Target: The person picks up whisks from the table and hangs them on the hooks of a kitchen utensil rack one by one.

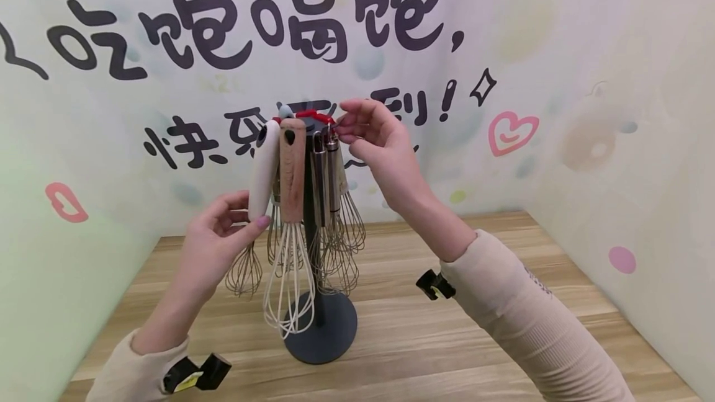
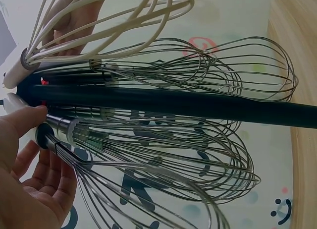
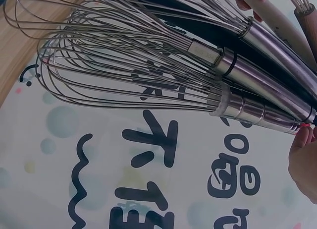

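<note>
the left hand holds the white-handled whisk in a thumb-and-finger grip near the handle's lower end. the right hand pinches the top of a steel whisk at the hook. both hang on the dark stand on the wooden counter.

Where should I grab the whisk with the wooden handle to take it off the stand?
Grip the wooden-handled whisk around the middle of its handle, coming from the front. It hangs upright from the stand, handle on top and facing you, with the springy wires dangling below and other whisks crowded close behind.
</note>
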Available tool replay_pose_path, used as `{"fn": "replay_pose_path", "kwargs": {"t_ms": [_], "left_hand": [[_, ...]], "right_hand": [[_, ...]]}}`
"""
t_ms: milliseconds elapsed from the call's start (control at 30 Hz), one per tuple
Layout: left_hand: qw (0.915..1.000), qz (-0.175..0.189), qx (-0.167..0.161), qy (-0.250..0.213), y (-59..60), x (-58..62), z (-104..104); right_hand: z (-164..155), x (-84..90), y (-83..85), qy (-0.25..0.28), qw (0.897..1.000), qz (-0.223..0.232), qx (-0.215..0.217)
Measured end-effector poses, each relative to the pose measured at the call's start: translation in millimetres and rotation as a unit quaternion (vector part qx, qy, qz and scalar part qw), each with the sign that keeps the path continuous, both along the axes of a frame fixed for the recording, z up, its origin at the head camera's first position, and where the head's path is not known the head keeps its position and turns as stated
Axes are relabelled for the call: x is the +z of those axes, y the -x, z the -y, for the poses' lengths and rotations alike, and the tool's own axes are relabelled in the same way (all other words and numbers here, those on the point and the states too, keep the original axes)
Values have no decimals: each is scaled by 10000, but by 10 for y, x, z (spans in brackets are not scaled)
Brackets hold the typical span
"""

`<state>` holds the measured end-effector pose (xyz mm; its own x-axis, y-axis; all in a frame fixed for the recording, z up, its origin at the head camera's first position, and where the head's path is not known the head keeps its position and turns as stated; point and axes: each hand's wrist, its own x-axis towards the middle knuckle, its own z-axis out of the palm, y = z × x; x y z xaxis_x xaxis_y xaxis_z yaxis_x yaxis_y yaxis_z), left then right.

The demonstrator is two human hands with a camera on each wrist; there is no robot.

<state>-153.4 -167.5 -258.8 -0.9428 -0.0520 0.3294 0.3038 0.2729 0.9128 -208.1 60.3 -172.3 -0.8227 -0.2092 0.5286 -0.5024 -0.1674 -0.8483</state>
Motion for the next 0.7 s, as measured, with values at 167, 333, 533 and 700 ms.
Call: {"fn": "replay_pose_path", "kwargs": {"t_ms": [167,333,533,700], "left_hand": [[9998,29,-113,162,-5,10,-12],[9994,47,-260,218,-10,6,-11],[9986,-48,-413,320,-15,-6,6],[9972,-461,-527,260,-8,-26,41]], "right_hand": [[-14,-7,13,86,9999,56,57],[-22,-10,21,102,9999,93,65],[-41,-23,29,116,9998,132,37],[-52,-35,52,138,9998,116,4]]}}
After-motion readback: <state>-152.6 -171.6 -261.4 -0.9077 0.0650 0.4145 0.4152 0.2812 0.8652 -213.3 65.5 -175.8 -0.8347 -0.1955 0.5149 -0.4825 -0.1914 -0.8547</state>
